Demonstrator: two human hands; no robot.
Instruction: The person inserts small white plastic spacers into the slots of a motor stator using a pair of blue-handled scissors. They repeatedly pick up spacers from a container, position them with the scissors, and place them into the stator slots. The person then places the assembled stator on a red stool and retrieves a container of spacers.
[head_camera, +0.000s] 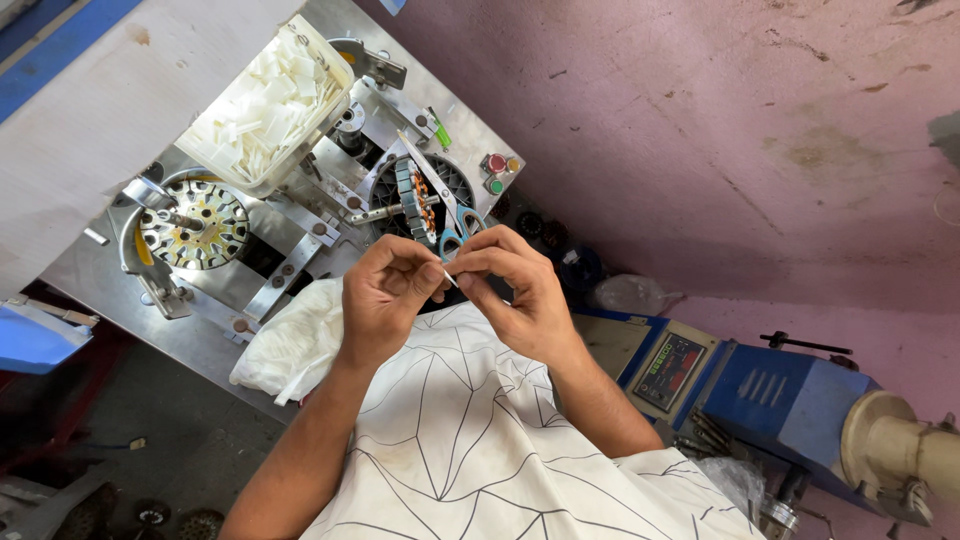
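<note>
My left hand (383, 293) and my right hand (516, 290) meet in front of my chest, fingertips pinched together on a small white strip (449, 277). Just beyond my fingers, a round motor stator with copper windings (416, 200) stands on edge on a shaft in the metal machine (300, 235). Blue-handled scissors (459, 222) lie beside the stator, close to my right fingertips.
A clear tub full of white strips (265, 95) rests on the machine's upper part. A second round stator (195, 225) sits flat at the left. A white cloth (290, 340) hangs at the machine's edge. A blue controller box with a display (670, 370) and a blue motor unit (800, 410) stand at the right.
</note>
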